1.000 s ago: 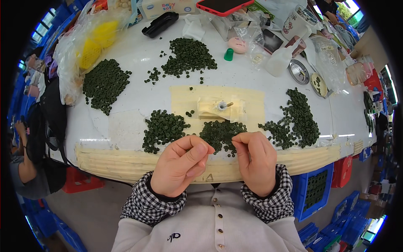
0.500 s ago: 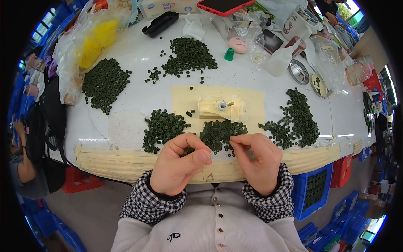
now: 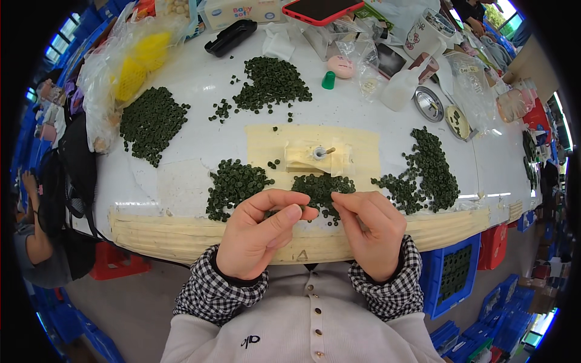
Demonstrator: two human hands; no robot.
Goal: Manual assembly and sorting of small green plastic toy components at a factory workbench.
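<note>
My left hand [image 3: 257, 233] hovers over the table's front edge with thumb and fingers pressed together. A speck of dark green shows at its fingertips, too small to make out well. To its right my right hand [image 3: 375, 233] is closed in a pinch, thumb against forefinger; what it holds, if anything, is hidden. Just beyond the fingertips lies a heap of small dark green ring-shaped pieces [image 3: 324, 184]. Another heap of rings [image 3: 236, 184] sits by my left hand. Behind the middle heap stands a taped fixture [image 3: 302, 156] with a metal collar and a thin pin.
More dark green pieces lie in a right heap [image 3: 433, 172], a far-left heap [image 3: 154, 124] and a back heap [image 3: 272, 85]. A red-cased phone [image 3: 321, 9], a white mug [image 3: 426, 36] and a round tin [image 3: 430, 104] stand at the back. A blue crate [image 3: 448, 281] is below, right.
My left hand's fingers have shifted: the forefinger reaches farther right and other fingertips now show beside the thumb. My right hand has stayed nearly still.
</note>
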